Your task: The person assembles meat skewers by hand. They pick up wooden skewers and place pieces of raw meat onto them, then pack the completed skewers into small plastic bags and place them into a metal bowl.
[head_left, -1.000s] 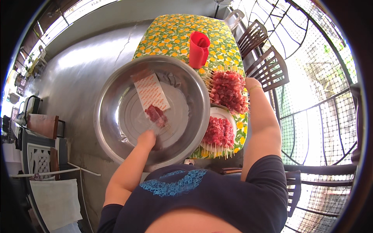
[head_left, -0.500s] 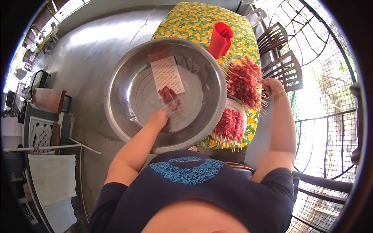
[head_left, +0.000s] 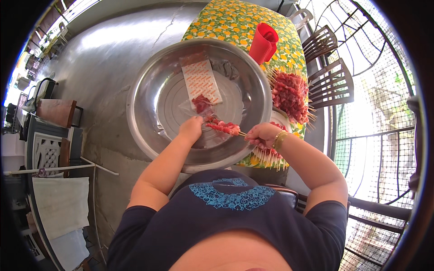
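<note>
1. Meat skewer (head_left: 224, 128): thin wooden stick threaded with raw red meat pieces, held level over the steel basin (head_left: 149, 135), near its 5 o'clock rim. Judged light; the stick stiff but snappable, the meat soft and slippery. Best gripped on the bare stick end.
2. Right hand (head_left: 262, 134): closed in a pinch on the bare stick end, at 3 o'clock of the meat.
3. Left hand (head_left: 191, 128): fingers curled at the skewer's tip, touching the meat at 9 o'clock; hold on a loose piece cannot be told.
4. Raw meat on clear plastic (head_left: 201, 103): basin floor, 12 o'clock of the skewer.
5. Printed packet (head_left: 201, 81): farther, same direction.
6. Finished skewers (head_left: 290, 92): piled at 2 o'clock on the patterned tablecloth (head_left: 226, 20).
7. Red cup (head_left: 264, 43): 1 o'clock.
</note>
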`<state>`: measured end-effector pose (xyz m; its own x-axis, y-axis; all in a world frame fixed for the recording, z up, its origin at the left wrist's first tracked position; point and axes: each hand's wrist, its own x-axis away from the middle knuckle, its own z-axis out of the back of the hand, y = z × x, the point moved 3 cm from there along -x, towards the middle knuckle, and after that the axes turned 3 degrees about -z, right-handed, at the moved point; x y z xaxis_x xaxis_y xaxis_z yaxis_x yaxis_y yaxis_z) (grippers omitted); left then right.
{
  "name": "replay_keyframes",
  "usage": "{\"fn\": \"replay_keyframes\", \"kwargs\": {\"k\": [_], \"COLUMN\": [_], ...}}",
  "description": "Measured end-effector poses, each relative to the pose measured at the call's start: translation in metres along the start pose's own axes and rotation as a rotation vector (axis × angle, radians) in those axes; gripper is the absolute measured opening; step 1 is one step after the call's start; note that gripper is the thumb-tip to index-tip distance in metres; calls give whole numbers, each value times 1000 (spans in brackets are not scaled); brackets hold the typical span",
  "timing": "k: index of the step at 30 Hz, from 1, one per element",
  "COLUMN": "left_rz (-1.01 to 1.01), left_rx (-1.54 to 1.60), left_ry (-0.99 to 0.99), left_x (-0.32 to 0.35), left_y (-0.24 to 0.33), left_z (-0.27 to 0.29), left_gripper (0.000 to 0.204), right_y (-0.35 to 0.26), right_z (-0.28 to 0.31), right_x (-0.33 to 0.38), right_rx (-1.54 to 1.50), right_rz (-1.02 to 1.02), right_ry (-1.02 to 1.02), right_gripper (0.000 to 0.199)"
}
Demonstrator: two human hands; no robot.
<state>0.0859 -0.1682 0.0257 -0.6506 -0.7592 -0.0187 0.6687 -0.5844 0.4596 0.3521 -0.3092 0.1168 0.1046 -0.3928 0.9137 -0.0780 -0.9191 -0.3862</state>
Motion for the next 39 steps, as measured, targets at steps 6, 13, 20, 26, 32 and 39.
{"fn": "replay_keyframes", "kwargs": {"k": [6, 13, 20, 26, 32, 39], "left_rz": [-8, -56, -111, 19, 39, 102], "left_rx": [15, 17, 30, -24, -23, -98], "left_ry": [-13, 57, -31, -172, -189, -144], "left_x": [-3, -4, 5, 13, 13, 14], "left_y": [2, 15, 7, -10, -7, 6], "left_z": [6, 4, -1, -13, -10, -2], "left_gripper": [16, 13, 17, 20, 21, 22], "right_y": [-3, -3, -8, -39, -102, -94], "right_z": [-23, -82, -117, -106, 20, 245], "right_x": [-53, -105, -198, -170, -32, 39], "right_rx": [50, -102, 271, 1323, 914, 1213], "right_rz": [79, 195, 168, 282, 776, 202], "right_ry": [41, 223, 298, 427, 1040, 1381], "right_gripper": [7, 13, 14, 19, 24, 26]}}
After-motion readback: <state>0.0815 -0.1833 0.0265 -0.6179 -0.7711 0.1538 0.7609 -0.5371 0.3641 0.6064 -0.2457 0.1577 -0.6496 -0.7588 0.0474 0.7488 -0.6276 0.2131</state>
